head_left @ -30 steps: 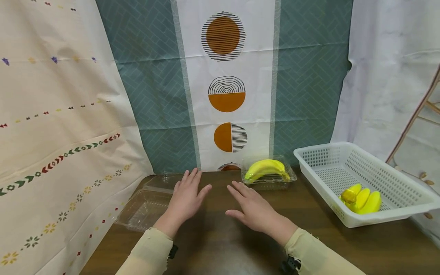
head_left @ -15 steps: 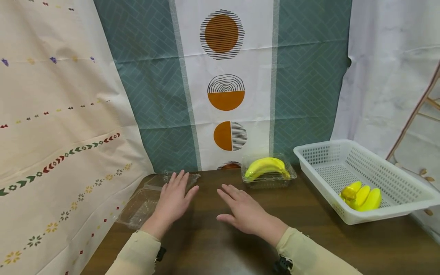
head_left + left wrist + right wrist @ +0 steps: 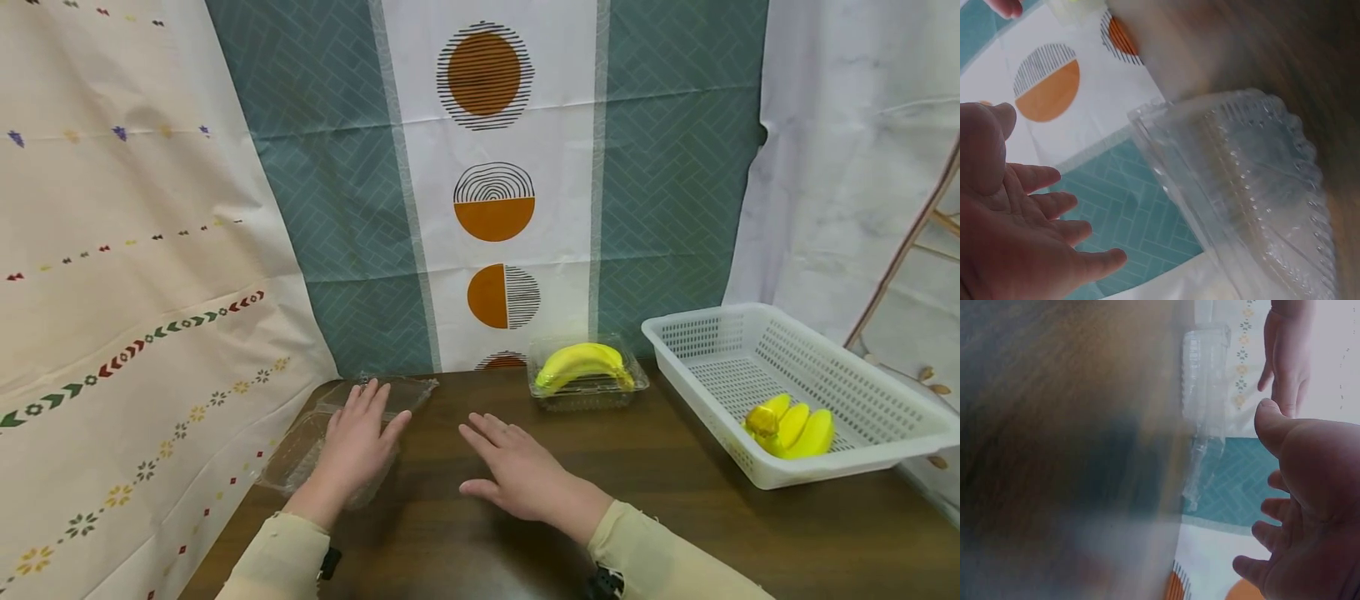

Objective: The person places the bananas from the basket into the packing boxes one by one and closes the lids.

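Patterned curtains [image 3: 517, 200] fill the top of the frame, teal and white in the middle, cream at left; brown wooden table [image 3: 450, 542] across the bottom. Your left hand [image 3: 354, 446], lower left of centre, fingers straight, thumb apart, in front of the clear open container [image 3: 288, 454] at left; left wrist view shows a gap between your fingertips and the plastic. Your right hand [image 3: 517, 471], lower centre, fingers straight and pointing up-left, thumb apart, well clear of that container. Both hands palm-down-ish over the table, well apart from each other. Yellow banana [image 3: 581, 364] right of centre in a second clear container [image 3: 588, 401], near the curtain; can't tell if that one's lid is closed. White basket [image 3: 723, 375] at right, slotted walls, yellow banana bunch [image 3: 798, 432] inside at its near end. Light sleeves [image 3: 671, 550] on both your arms.
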`<state>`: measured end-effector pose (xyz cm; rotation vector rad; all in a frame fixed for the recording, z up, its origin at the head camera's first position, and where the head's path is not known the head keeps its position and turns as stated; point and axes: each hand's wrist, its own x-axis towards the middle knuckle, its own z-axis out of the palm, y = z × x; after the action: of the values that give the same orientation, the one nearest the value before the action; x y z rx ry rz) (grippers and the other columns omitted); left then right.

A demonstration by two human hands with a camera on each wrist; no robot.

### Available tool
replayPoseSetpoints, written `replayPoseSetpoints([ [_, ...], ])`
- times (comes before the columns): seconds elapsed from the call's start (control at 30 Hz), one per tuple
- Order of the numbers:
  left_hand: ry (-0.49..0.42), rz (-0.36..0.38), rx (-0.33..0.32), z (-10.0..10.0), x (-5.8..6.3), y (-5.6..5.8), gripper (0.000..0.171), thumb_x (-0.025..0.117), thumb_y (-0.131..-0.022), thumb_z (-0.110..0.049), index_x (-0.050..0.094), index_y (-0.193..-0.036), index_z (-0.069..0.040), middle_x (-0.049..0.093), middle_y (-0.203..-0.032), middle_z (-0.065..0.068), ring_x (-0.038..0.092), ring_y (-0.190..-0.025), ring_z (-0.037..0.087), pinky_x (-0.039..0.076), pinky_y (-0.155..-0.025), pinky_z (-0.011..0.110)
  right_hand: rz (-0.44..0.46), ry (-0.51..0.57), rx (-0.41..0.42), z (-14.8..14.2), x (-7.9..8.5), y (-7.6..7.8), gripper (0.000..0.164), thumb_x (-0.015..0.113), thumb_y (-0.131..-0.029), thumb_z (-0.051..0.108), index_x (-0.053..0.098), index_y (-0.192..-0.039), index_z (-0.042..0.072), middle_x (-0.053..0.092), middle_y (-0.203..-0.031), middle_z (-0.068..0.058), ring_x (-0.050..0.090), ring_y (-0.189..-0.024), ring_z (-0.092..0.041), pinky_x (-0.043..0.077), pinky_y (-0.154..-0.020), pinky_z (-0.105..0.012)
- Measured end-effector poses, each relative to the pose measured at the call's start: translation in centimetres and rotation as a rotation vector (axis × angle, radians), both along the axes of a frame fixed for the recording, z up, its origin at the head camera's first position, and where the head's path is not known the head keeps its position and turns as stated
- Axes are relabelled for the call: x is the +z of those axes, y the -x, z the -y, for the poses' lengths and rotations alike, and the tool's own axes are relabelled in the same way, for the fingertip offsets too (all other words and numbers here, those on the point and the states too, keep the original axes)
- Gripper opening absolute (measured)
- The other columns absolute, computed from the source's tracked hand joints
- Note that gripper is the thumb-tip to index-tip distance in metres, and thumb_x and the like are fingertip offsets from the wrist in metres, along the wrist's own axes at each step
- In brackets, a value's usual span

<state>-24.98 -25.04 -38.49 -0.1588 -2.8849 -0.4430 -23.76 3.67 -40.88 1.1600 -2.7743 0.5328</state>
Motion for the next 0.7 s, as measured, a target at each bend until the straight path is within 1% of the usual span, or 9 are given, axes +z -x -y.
replayPoseSetpoints([
  [0.17,0.017,-0.006,0.007,0.7,-0.1,-0.1,0.077,0.056,-0.116,-0.049,0.037,-0.169,0.004,0.025,-0.177,0.030,0.014,-0.165,0.054,0.016,-0.124,0.080,0.003,-0.036,-0.008,0.7,-0.5,0.1,0.080,0.067,-0.109,0.054,0.042,-0.171,0.011,0.033,-0.179,-0.012,0.032,-0.164,-0.033,0.034,-0.129,-0.055],
  [0.33,0.009,-0.004,0.010,1.3,-0.3,-0.1,0.078,0.053,-0.116,-0.051,0.037,-0.168,0.005,0.025,-0.177,0.030,0.014,-0.164,0.055,0.016,-0.123,0.082,0.014,-0.061,-0.009,1.3,-1.0,0.1,0.081,0.064,-0.109,0.057,0.039,-0.173,0.013,0.029,-0.181,-0.009,0.029,-0.166,-0.030,0.032,-0.130,-0.053],
  [0.57,-0.003,0.023,0.036,2.3,-0.6,0.2,0.079,0.052,-0.116,-0.052,0.037,-0.168,0.005,0.025,-0.176,0.031,0.013,-0.164,0.056,0.015,-0.122,0.083,0.009,-0.087,-0.003,1.8,-1.2,-0.1,0.081,0.064,-0.109,0.058,0.039,-0.173,0.014,0.030,-0.181,-0.009,0.030,-0.165,-0.030,0.032,-0.130,-0.052],
  [0.7,0.004,0.044,0.054,3.0,-0.7,0.4,0.080,0.049,-0.117,-0.054,0.036,-0.169,0.006,0.024,-0.176,0.032,0.012,-0.164,0.056,0.015,-0.123,0.082,0.011,-0.095,0.006,2.3,-1.2,-0.3,0.081,0.062,-0.109,0.059,0.038,-0.173,0.015,0.029,-0.181,-0.008,0.029,-0.166,-0.029,0.032,-0.130,-0.052],
])
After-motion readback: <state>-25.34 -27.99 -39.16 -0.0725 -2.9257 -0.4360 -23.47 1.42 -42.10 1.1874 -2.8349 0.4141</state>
